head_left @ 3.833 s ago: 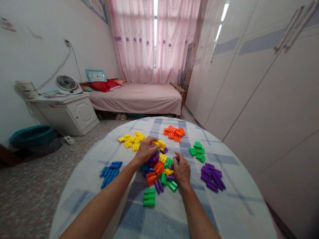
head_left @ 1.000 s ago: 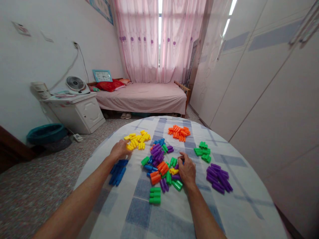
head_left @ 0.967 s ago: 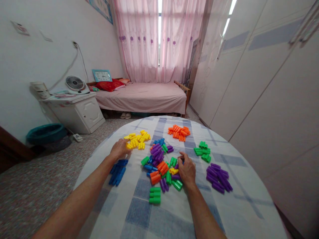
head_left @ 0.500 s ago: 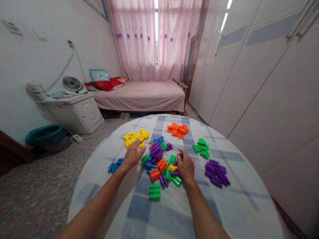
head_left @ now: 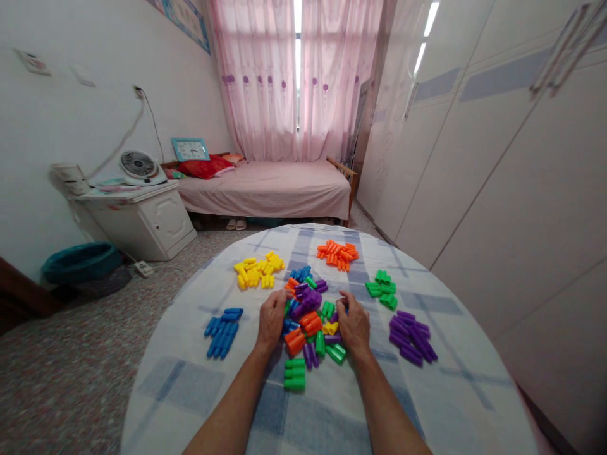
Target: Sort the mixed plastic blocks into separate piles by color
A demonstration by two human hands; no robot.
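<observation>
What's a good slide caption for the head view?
Both hands flank a mixed block heap, with five single-color piles nearby.

The left hand (head_left: 272, 319) and right hand (head_left: 353, 322) are bare, and so are the wrists (head_left: 262, 351). The left forearm (head_left: 232, 399) and right forearm (head_left: 385, 399) are uncovered down to the view's lower edge, each tapering smoothly; finer markings are too small to tell.

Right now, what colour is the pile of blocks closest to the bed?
That pile of blocks is orange, seen best in the head view.
</observation>
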